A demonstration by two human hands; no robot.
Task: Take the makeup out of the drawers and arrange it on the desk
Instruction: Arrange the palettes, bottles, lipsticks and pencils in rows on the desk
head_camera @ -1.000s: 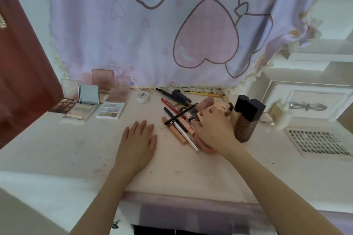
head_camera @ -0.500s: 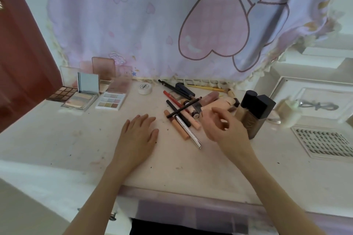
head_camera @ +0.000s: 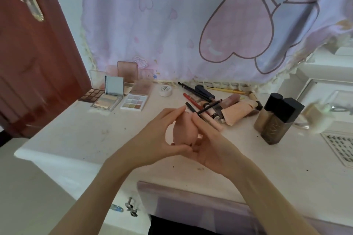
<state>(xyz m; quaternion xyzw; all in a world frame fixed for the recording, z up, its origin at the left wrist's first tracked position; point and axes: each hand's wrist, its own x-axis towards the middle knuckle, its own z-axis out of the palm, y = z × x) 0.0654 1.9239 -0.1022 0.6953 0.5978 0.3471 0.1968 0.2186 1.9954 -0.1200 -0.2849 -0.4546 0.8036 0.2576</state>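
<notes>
Fingers of both hands curl around a pink teardrop makeup sponge (head_camera: 183, 129): the left hand (head_camera: 152, 139) pinches it from tip to base, and the right hand (head_camera: 212, 145) cups its other side. The sponge is held above the desk (head_camera: 80, 139), just in front of the pile of pencils (head_camera: 198, 99). It looks soft, light and squashy, so a gentle hold around its fat lower half should do.
</notes>
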